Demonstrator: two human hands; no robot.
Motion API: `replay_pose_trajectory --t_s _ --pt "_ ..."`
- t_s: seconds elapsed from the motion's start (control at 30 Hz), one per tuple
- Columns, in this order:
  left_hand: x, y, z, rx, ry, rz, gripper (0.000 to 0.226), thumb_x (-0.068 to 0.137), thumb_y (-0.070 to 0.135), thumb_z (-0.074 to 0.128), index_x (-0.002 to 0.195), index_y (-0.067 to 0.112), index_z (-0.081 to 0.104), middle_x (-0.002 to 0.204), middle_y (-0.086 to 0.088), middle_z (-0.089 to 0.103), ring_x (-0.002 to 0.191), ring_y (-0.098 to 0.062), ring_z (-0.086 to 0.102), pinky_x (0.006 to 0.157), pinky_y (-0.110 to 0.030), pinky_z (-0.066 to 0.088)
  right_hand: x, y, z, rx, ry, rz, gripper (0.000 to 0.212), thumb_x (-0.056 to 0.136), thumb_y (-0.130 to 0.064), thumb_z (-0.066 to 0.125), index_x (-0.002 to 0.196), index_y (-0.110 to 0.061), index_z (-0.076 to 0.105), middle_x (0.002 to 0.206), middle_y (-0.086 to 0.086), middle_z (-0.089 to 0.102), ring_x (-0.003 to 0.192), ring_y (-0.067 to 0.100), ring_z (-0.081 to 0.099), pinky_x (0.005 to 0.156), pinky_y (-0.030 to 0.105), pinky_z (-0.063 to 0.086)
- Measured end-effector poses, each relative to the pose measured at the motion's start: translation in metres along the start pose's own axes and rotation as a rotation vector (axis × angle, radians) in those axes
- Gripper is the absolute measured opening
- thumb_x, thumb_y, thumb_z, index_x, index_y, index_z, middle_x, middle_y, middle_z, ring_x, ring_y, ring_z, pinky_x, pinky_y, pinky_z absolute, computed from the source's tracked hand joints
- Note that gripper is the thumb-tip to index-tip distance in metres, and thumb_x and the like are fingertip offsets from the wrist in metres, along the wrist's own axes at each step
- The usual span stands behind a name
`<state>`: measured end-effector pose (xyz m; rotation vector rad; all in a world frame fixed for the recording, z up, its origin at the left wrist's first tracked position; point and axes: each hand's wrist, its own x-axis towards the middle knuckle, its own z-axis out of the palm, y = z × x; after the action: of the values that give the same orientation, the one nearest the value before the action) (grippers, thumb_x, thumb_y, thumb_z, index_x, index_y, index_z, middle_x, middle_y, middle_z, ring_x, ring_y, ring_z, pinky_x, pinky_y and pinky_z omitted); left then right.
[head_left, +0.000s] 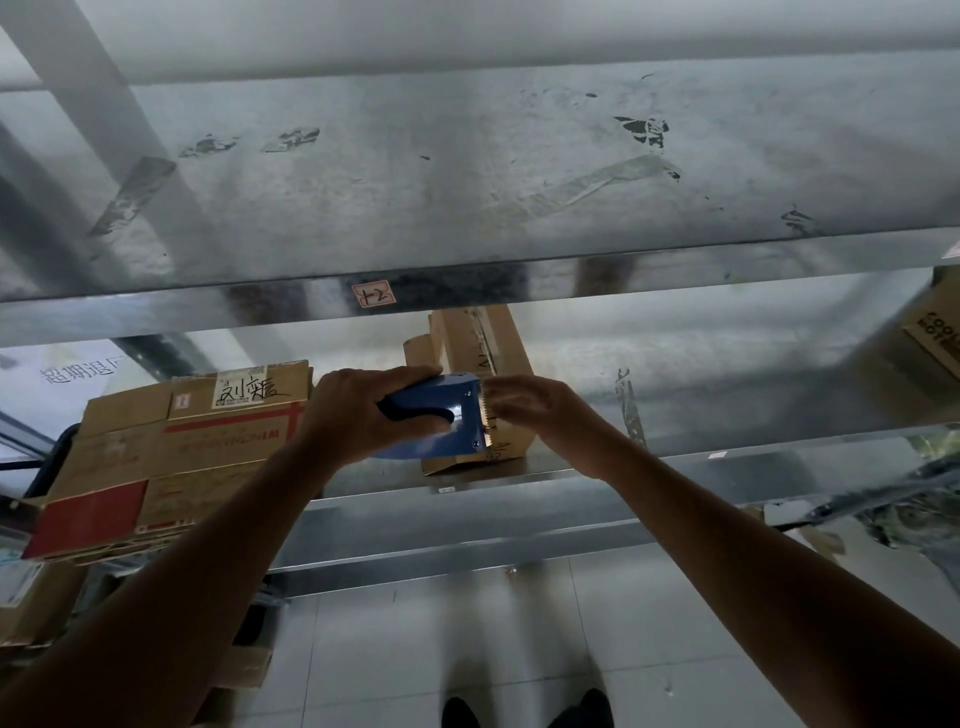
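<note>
Left hand (363, 410) wraps tight round the blue tape dispenser (441, 415) at the shelf (675, 467) edge; right hand (524, 410) pinches at its toothed blade.

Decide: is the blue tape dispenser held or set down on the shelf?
Held: the left hand grips the tape dispenser by its handle; the right hand pinches at its blade.

Scuffed galv. steel shelving (467, 171), cardboard boxes (171, 457) at left, pale tiled floor (415, 649), dim light

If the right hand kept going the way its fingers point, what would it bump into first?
The toothed front edge of the blue tape dispenser that the left hand grips; the right hand looks almost on it, though depth is unclear.
</note>
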<state>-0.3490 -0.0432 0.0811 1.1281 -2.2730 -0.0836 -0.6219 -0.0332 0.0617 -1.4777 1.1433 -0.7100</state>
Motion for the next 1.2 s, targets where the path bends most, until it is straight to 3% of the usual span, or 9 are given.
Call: replay_pose_trajectory --t_s 0.13,0.2,0.3,0.57,0.7,0.77,0.87,1.07,1.2 --pt "-0.002 0.004 0.002 -0.039 -0.003 0.007 0.078 0.084 0.079 0.047 0.130 0.019 0.065 0.103 -0.004 0.077 0.075 -0.014 0.073 0.073 -0.033 0.061 -0.001 -0.005 0.001 0.097 0.018 0.075 0.037 0.095 -0.027 0.069 0.130 -0.019 0.064 0.129 -0.001 0.067 0.110 0.009 0.066 0.084 0.020 0.054" --pt "-0.003 0.004 0.003 -0.052 -0.009 0.013 0.077 0.084 0.078 0.048 0.130 0.018 0.064 0.104 -0.004 0.077 0.076 -0.014 0.073 0.072 -0.034 0.062 -0.003 -0.008 0.002 0.131 0.030 0.099 0.028 0.094 -0.022 0.070 0.121 -0.015 0.068 0.111 0.000 0.071 0.091 0.005 0.069 0.071 0.017 0.053" --pt "-0.005 0.006 0.004 -0.065 -0.027 0.014 0.079 0.085 0.078 0.046 0.130 0.016 0.064 0.103 -0.006 0.077 0.076 -0.015 0.073 0.071 -0.033 0.062 -0.007 -0.010 0.007 0.124 0.051 0.081 0.003 0.093 -0.014 0.071 0.096 -0.014 0.071 0.080 -0.007 0.070 0.066 0.000 0.063 0.064 0.017 0.050" --pt "-0.006 0.003 0.003 0.019 -0.061 -0.028 0.078 0.084 0.083 0.039 0.127 0.023 0.065 0.093 0.001 0.078 0.069 -0.015 0.073 0.068 -0.037 0.062 -0.012 -0.014 0.015 -0.082 0.233 0.001 0.005 0.092 -0.020 0.074 0.087 -0.019 0.071 0.082 -0.004 0.073 0.079 0.007 0.069 0.078 0.024 0.055" --pt "-0.016 -0.012 -0.016 0.103 -0.135 -0.096 0.090 0.078 0.091 0.029 0.122 0.024 0.070 0.086 0.002 0.077 0.061 -0.006 0.065 0.063 -0.021 0.052 -0.021 -0.006 0.000 -0.060 0.426 0.049 0.007 0.095 -0.016 0.069 0.088 -0.013 0.071 0.080 -0.003 0.072 0.072 0.001 0.067 0.067 0.017 0.050" --pt "-0.022 -0.025 -0.026 0.157 -0.172 -0.151 0.096 0.073 0.095 0.025 0.119 0.024 0.071 0.082 0.001 0.077 0.058 -0.003 0.055 0.064 -0.022 0.048 -0.025 0.001 -0.008 -0.045 0.390 0.104 0.010 0.097 -0.016 0.065 0.090 -0.011 0.070 0.084 0.003 0.071 0.078 0.008 0.067 0.070 0.021 0.055" --pt "-0.018 -0.027 -0.026 0.178 -0.240 -0.190 0.104 0.068 0.099 0.020 0.119 0.025 0.072 0.084 0.001 0.077 0.062 -0.004 0.054 0.065 -0.026 0.048 -0.021 0.009 -0.005 0.030 0.373 0.141 0.014 0.100 -0.019 0.063 0.090 -0.011 0.068 0.087 0.009 0.071 0.080 0.018 0.066 0.077 0.034 0.059" --pt "0.008 -0.007 -0.019 0.132 -0.375 -0.259 0.108 0.058 0.103 0.021 0.113 0.026 0.073 0.088 0.009 0.075 0.065 -0.001 0.056 0.067 -0.025 0.046 -0.012 0.024 -0.017 -0.003 0.510 0.228 0.015 0.096 -0.020 0.069 0.087 -0.009 0.073 0.081 0.004 0.073 0.072 0.015 0.067 0.065 0.021 0.058" --pt "0.013 0.000 -0.012 0.204 -0.452 -0.255 0.093 0.066 0.097 0.035 0.116 0.027 0.071 0.094 0.008 0.075 0.066 -0.001 0.055 0.060 -0.018 0.038 -0.011 0.036 -0.021 0.117 0.506 0.310 0.014 0.095 -0.017 0.070 0.088 -0.006 0.072 0.080 0.006 0.070 0.075 0.017 0.066 0.068 0.027 0.060"
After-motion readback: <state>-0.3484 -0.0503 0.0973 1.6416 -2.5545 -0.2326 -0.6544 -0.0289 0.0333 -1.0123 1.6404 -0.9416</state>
